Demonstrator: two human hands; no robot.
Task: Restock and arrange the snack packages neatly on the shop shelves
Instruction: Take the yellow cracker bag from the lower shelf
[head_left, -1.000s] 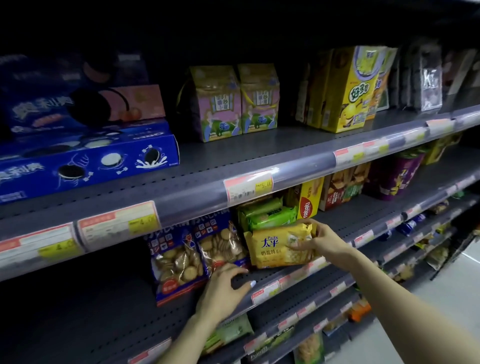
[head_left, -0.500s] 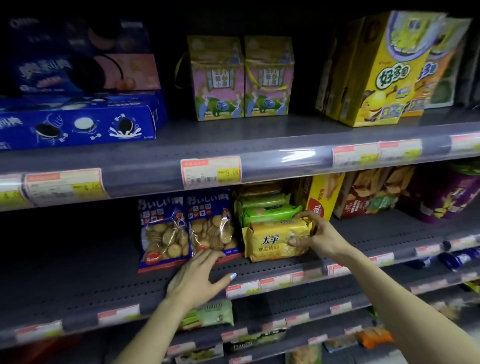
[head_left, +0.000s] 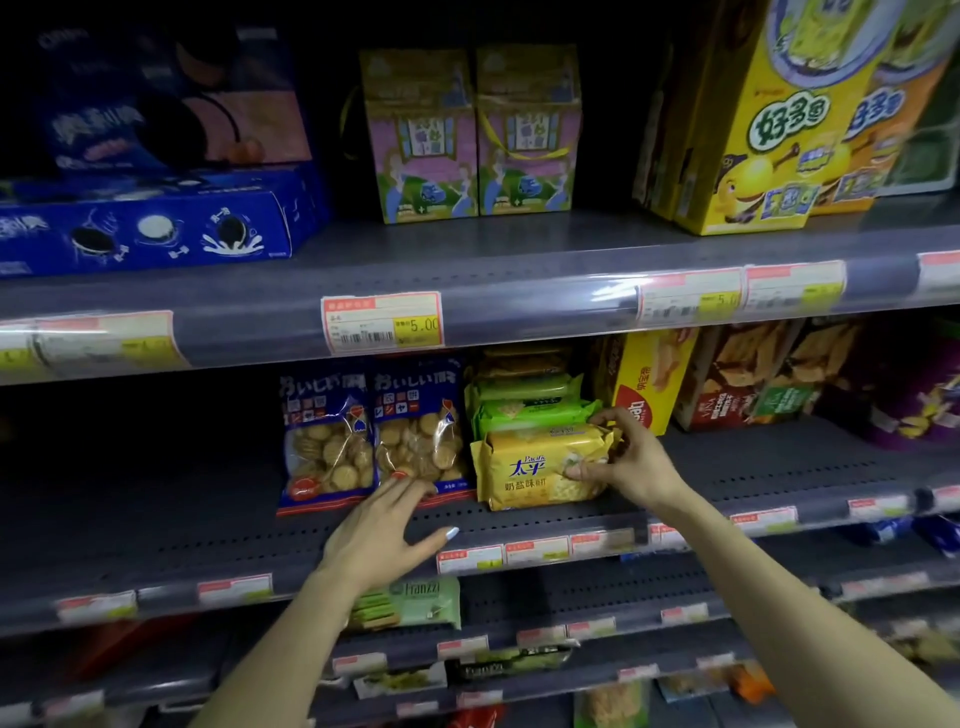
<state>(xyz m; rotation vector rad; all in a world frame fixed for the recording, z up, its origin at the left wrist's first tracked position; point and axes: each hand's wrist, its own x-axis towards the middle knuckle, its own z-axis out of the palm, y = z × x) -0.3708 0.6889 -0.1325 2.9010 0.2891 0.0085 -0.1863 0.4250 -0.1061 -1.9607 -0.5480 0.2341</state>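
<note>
A yellow cracker pack (head_left: 535, 470) stands at the front of the middle shelf (head_left: 779, 467), with green cracker packs (head_left: 530, 410) stacked behind it. My right hand (head_left: 621, 457) pinches the yellow pack's right end, thumb on its front and fingers curled over the top corner. Two blue biscuit bags (head_left: 374, 431) stand side by side to its left. My left hand (head_left: 387, 530) lies flat with straight fingers, fingertips touching the bottom edge of the right-hand blue bag.
The top shelf (head_left: 519, 306) carries blue cookie boxes (head_left: 145, 223), two pink-and-green cartons (head_left: 472, 140) and tall yellow boxes (head_left: 779, 114). A yellow box (head_left: 649, 379) and brown packs (head_left: 753, 379) stand right of the crackers. Lower shelves hold a green wafer pack (head_left: 415, 603).
The view has swung left and closer to face the shelves squarely. My left hand slid up to the blue bags' base. My right hand stays on the yellow pack.
</note>
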